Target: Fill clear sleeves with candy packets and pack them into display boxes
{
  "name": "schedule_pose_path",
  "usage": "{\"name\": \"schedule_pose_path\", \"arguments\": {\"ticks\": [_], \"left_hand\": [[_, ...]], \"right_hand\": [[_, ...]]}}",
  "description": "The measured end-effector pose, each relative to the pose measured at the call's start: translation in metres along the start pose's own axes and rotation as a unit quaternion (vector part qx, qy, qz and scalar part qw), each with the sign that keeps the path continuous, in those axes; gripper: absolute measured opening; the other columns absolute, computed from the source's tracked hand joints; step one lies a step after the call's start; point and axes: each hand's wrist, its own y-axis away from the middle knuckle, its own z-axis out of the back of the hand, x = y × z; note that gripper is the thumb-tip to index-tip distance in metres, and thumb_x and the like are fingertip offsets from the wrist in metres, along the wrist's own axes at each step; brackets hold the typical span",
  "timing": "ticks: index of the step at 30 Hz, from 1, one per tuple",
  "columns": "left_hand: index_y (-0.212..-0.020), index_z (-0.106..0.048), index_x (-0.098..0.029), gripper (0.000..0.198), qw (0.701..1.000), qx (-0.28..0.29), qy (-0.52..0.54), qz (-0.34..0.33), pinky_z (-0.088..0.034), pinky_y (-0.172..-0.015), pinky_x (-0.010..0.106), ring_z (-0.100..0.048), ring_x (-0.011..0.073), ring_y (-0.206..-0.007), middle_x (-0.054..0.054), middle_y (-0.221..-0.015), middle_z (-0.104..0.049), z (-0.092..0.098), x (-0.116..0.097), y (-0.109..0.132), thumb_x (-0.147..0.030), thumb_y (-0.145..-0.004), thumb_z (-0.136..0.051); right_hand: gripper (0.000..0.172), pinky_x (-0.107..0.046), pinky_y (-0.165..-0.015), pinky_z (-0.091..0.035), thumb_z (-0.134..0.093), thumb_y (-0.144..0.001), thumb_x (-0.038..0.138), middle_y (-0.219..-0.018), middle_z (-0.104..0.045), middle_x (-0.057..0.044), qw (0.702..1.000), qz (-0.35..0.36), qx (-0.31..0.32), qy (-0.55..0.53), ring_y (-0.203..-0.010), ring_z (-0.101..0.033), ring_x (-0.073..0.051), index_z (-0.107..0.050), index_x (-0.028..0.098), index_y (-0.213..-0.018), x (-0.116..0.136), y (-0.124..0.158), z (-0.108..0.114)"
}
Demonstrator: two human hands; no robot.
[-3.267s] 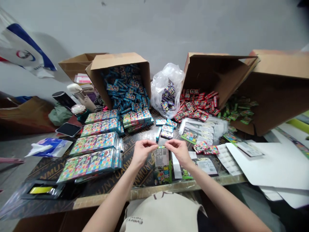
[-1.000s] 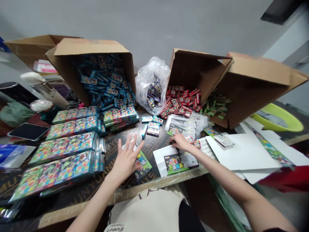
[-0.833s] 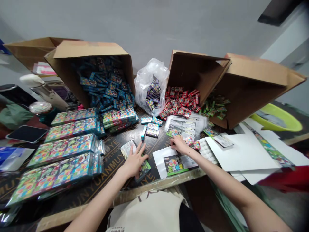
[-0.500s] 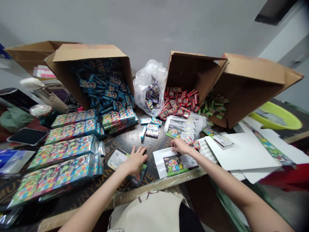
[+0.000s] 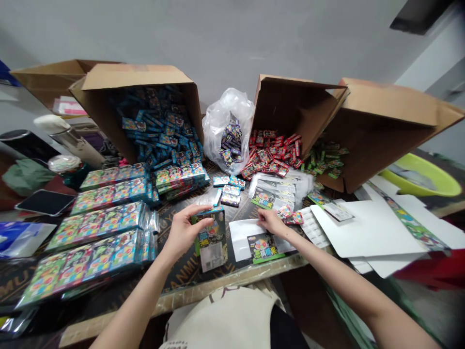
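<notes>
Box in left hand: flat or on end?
On end: the printed box stands tall, left hand gripping its top; whether its lower end touches the table, cannot tell.

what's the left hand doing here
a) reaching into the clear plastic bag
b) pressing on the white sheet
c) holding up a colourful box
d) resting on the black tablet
C. The left hand grips the colourful printed box and holds it up, with its white panel facing the camera.
</notes>
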Motion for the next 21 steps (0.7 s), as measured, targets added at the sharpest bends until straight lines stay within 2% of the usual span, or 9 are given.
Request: {"name": "schedule_pose_path", "arguments": {"ticks": [3,6,8,13,18,21], "left_hand": [[-0.091,-0.067,-0.018,0.025,0.999,-0.029,0.019,0.04,-0.046,-0.076,0.032,-0.06,0.019,-0.08,0.005,-0.085,-0.066,-0.008,0.011,0.006,-0.029,-0.069,-0.065],[-0.088,-0.068,-0.018,0.022,0.998,-0.033,0.026,0.051,-0.048,-0.073,0.031,-0.061,0.0185,-0.078,0.005,-0.081,-0.067,-0.012,0.018,0.013,-0.031,-0.071,-0.063],[-0.089,-0.069,-0.018,0.022,0.998,-0.031,0.028,0.043,-0.048,-0.071,0.03,-0.061,0.0176,-0.076,0.005,-0.081,-0.067,-0.011,0.019,0.015,-0.032,-0.074,-0.06],[-0.083,-0.07,-0.018,0.018,0.999,-0.034,0.028,0.021,-0.049,-0.068,0.028,-0.061,0.0159,-0.072,0.005,-0.078,-0.066,-0.006,0.021,0.014,-0.03,-0.075,-0.059],[-0.072,-0.067,-0.016,0.009,0.998,-0.059,0.008,0.024,-0.048,-0.066,0.028,-0.061,0.0163,-0.069,0.004,-0.073,-0.067,-0.009,0.019,0.013,-0.024,-0.071,-0.062],[-0.067,-0.065,-0.016,0.006,0.999,-0.051,-0.01,-0.001,-0.048,-0.066,0.028,-0.061,0.0158,-0.067,0.004,-0.07,-0.065,-0.009,0.013,0.014,-0.021,-0.07,-0.062]], "right_hand": [[0.008,-0.023,-0.062,-0.034,-0.052,-0.068,0.013,-0.067,-0.052,0.002,0.999,0.006,-0.027,-0.022,-0.065,-0.048,-0.013,-0.05,0.017,-0.074,-0.001,0.006,-0.004],[0.02,-0.025,-0.064,-0.04,-0.047,-0.075,0.016,-0.073,-0.058,0.0,0.998,0.009,-0.037,-0.05,-0.067,-0.054,-0.015,-0.05,0.018,-0.094,-0.003,0.008,-0.004],[0.023,-0.027,-0.065,-0.043,-0.044,-0.078,0.016,-0.076,-0.062,-0.002,0.997,0.008,-0.038,-0.06,-0.068,-0.057,-0.015,-0.05,0.017,-0.101,-0.006,0.007,-0.005],[0.013,-0.026,-0.067,-0.044,-0.047,-0.08,0.016,-0.076,-0.065,-0.004,0.998,0.025,-0.033,-0.037,-0.071,-0.059,-0.015,-0.059,0.016,-0.081,-0.008,0.005,-0.005],[0.017,-0.033,-0.081,-0.037,-0.045,-0.082,0.013,-0.092,-0.063,-0.009,0.996,0.073,-0.043,0.027,-0.087,-0.053,-0.02,-0.061,0.017,-0.078,-0.002,0.019,-0.009],[0.015,-0.036,-0.08,-0.036,-0.047,-0.078,0.01,-0.088,-0.061,-0.012,0.993,0.097,-0.043,0.049,-0.085,-0.051,-0.022,-0.059,0.016,-0.073,0.001,0.023,-0.012]]}}
